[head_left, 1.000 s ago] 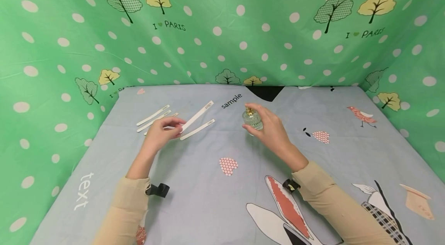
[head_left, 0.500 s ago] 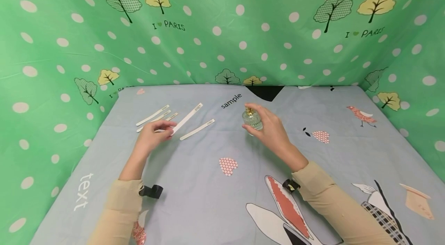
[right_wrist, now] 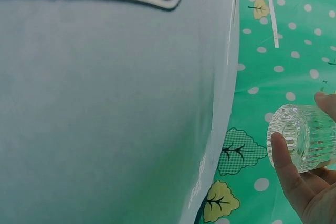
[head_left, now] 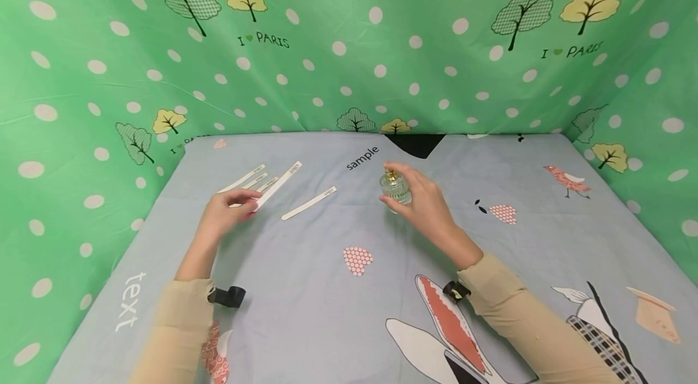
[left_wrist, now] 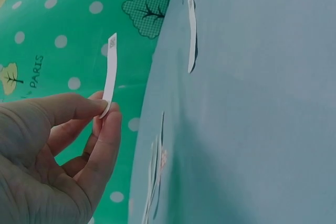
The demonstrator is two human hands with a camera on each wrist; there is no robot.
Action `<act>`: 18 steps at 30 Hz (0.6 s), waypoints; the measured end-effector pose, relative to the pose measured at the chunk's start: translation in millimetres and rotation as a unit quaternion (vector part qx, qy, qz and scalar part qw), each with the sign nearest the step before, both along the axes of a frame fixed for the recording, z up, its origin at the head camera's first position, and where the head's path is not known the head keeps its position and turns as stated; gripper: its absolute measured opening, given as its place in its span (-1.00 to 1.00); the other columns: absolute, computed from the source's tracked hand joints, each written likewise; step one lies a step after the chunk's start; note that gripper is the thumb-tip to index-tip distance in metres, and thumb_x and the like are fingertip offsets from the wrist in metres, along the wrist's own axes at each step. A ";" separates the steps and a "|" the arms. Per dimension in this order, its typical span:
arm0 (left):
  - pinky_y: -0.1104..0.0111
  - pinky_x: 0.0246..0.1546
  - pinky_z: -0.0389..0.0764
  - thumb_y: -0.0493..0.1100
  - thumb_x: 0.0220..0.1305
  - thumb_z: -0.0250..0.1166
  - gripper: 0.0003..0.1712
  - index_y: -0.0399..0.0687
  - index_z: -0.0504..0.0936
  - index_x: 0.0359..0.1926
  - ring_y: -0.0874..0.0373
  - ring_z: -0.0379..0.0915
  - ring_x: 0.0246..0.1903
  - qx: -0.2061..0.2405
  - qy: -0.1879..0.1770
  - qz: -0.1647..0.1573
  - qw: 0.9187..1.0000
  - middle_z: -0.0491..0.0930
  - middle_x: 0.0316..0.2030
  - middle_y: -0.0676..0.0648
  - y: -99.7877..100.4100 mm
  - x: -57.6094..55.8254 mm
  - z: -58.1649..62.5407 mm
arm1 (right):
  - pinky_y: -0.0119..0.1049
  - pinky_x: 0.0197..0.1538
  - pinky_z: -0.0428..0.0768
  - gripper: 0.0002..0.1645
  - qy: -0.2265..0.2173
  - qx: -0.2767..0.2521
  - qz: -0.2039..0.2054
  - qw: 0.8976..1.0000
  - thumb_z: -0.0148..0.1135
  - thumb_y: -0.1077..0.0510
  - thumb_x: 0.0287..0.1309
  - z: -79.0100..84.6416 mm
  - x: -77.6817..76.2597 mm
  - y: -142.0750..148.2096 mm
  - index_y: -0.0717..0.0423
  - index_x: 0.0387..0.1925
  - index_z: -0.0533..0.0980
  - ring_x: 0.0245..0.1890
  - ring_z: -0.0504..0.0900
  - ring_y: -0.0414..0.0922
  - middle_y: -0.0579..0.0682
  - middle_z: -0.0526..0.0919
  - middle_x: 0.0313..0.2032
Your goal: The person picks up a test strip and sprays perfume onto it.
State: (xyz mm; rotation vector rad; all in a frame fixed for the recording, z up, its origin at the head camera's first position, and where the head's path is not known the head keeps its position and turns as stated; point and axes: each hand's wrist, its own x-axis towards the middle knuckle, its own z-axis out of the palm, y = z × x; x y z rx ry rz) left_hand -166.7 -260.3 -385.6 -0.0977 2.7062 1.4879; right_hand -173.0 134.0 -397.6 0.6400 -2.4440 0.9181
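Observation:
Between thumb and fingertips, my left hand (head_left: 229, 214) pinches one end of a white paper scent strip (head_left: 279, 186), its printed end pointing up and away. In the left wrist view that strip (left_wrist: 111, 69) stands out above the table. My right hand (head_left: 428, 205) grips a clear ribbed glass perfume bottle (head_left: 395, 189). A finger lies on its gold spray top (head_left: 391, 174), and the thumb is low at the glass. From the right wrist, the bottle's thick base (right_wrist: 299, 137) shows, with fingers around it. Another scent strip (head_left: 309, 203) lies on the cloth between the hands.
Several more strips (head_left: 248, 177) lie side by side beyond my left hand, partly hidden by it. A grey-blue printed cloth (head_left: 305, 299) covers the table. Green dotted curtains (head_left: 327, 39) hang behind and at both sides.
My left hand has moved left with the strip, away from the bottle and toward the group of strips. My right hand and the perfume bottle have stayed in place.

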 end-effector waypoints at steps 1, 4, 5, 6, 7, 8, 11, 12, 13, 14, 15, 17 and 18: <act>0.60 -0.34 0.67 -0.30 0.30 0.29 -0.64 -0.41 0.62 0.07 0.51 0.57 -0.49 -0.003 -0.003 0.001 1.000 0.66 -0.16 -0.23 -1.1 -0.1 0.2 | 0.00 0.10 0.68 -0.26 0.000 0.000 0.000 1.000 0.50 0.05 0.09 0.0 0.0 0.0 -0.07 0.29 0.41 0.09 0.67 0.06 0.05 0.62 0.19; 0.61 -0.33 0.66 -0.29 0.31 0.29 -0.64 -0.40 0.62 0.08 0.51 0.57 -0.48 -0.011 -0.014 0.005 1.000 0.65 -0.14 -0.24 -4.7 -0.8 0.4 | 0.01 0.08 0.69 -0.26 -0.001 0.002 -0.001 1.000 0.50 0.05 0.09 -0.2 -0.1 -0.1 -0.07 0.29 0.41 0.08 0.67 0.06 0.05 0.62 0.19; 0.61 -0.33 0.66 -0.29 0.31 0.29 -0.63 -0.41 0.61 0.09 0.51 0.57 -0.47 -0.012 -0.017 0.005 1.000 0.66 -0.15 -0.22 -5.8 -1.2 0.3 | 0.01 0.08 0.69 -0.26 -0.001 0.002 -0.001 1.000 0.50 0.05 0.09 -0.3 -0.2 0.0 -0.07 0.30 0.40 0.08 0.68 0.06 0.05 0.62 0.19; 0.60 -0.32 0.67 -0.29 0.31 0.29 -0.62 -0.42 0.61 0.10 0.51 0.57 -0.47 -0.010 -0.021 0.006 1.000 0.66 -0.18 -0.17 -7.0 -1.6 0.1 | 0.01 0.07 0.69 -0.26 -0.001 0.003 -0.001 1.000 0.50 0.05 0.09 -0.4 -0.3 0.0 -0.07 0.30 0.40 0.08 0.68 0.06 0.05 0.62 0.19; 0.60 -0.32 0.67 -0.29 0.31 0.29 -0.61 -0.43 0.60 0.10 0.50 0.58 -0.47 -0.008 -0.023 0.006 1.000 0.67 -0.22 -0.11 -8.2 -2.0 -0.3 | 0.01 0.07 0.69 -0.26 -0.001 0.004 -0.002 1.000 0.50 0.04 0.09 -0.5 -0.4 0.0 -0.08 0.30 0.40 0.08 0.68 0.06 0.05 0.62 0.19; 0.59 -0.32 0.67 -0.29 0.31 0.29 -0.61 -0.44 0.59 0.10 0.50 0.58 -0.47 -0.003 -0.027 0.008 1.000 0.66 -0.25 -0.05 -9.6 -2.7 -1.0 | 0.01 0.07 0.69 -0.25 -0.001 0.004 -0.002 1.000 0.50 0.05 0.09 -0.5 -0.4 0.0 -0.07 0.30 0.40 0.08 0.68 0.06 0.05 0.62 0.19; 0.57 -0.30 0.69 -0.29 0.31 0.29 -0.59 -0.47 0.57 0.12 0.50 0.58 -0.46 0.009 -0.035 0.010 0.999 0.63 -0.34 0.12 -13.7 -4.6 -3.8 | 0.01 0.08 0.69 -0.25 -0.001 0.004 -0.002 1.000 0.50 0.05 0.09 -0.5 -0.6 -0.1 -0.07 0.30 0.40 0.08 0.68 0.06 0.05 0.62 0.19; 0.56 -0.30 0.69 -0.29 0.32 0.29 -0.58 -0.48 0.56 0.13 0.50 0.58 -0.45 0.013 -0.038 0.010 0.999 0.63 -0.36 0.16 -15.4 -5.4 -5.3 | 0.01 0.08 0.69 -0.25 -0.001 0.004 -0.002 1.000 0.50 0.05 0.09 -0.5 -0.5 -0.1 -0.07 0.29 0.40 0.08 0.68 0.06 0.05 0.62 0.19; 0.56 -0.30 0.70 -0.29 0.32 0.29 -0.57 -0.48 0.55 0.13 0.50 0.58 -0.45 0.014 -0.040 0.010 0.999 0.62 -0.38 0.19 -16.6 -5.9 -6.5 | 0.01 0.08 0.69 -0.25 -0.001 0.004 -0.001 1.000 0.50 0.05 0.08 -0.4 -0.5 -0.1 -0.07 0.29 0.40 0.08 0.68 0.06 0.05 0.62 0.19; 0.56 -0.30 0.70 -0.29 0.32 0.29 -0.57 -0.49 0.55 0.14 0.50 0.57 -0.45 0.016 -0.043 0.010 0.999 0.62 -0.39 0.21 -18.1 -6.6 -8.0 | 0.01 0.08 0.69 -0.25 0.000 0.003 -0.001 1.000 0.50 0.06 0.08 -0.4 -0.4 -0.1 -0.07 0.29 0.40 0.08 0.68 0.06 0.05 0.62 0.19; 0.56 -0.30 0.70 -0.29 0.32 0.29 -0.56 -0.50 0.54 0.14 0.51 0.57 -0.45 0.017 -0.045 0.010 0.999 0.62 -0.40 0.21 -19.3 -7.1 -9.4 | 0.02 0.08 0.69 -0.25 0.000 0.002 -0.001 1.000 0.50 0.06 0.08 -0.4 -0.3 0.0 -0.07 0.29 0.40 0.08 0.68 0.06 0.05 0.62 0.19; 0.56 -0.30 0.70 -0.29 0.32 0.29 -0.55 -0.51 0.53 0.15 0.51 0.56 -0.44 0.019 -0.048 0.008 0.999 0.62 -0.40 0.22 -21.0 -7.6 -11.7 | 0.02 0.07 0.69 -0.26 -0.001 0.000 -0.001 1.000 0.50 0.06 0.08 -0.5 -0.1 0.1 -0.07 0.29 0.40 0.08 0.68 0.06 0.05 0.62 0.19; 0.56 -0.30 0.70 -0.29 0.32 0.29 -0.55 -0.51 0.53 0.15 0.51 0.56 -0.44 0.018 -0.051 0.009 0.998 0.62 -0.40 0.21 -21.8 -7.9 -12.8 | 0.02 0.07 0.69 -0.26 -0.001 0.000 -0.001 1.000 0.50 0.06 0.08 -0.6 -0.1 0.2 -0.07 0.29 0.40 0.08 0.68 0.06 0.05 0.63 0.19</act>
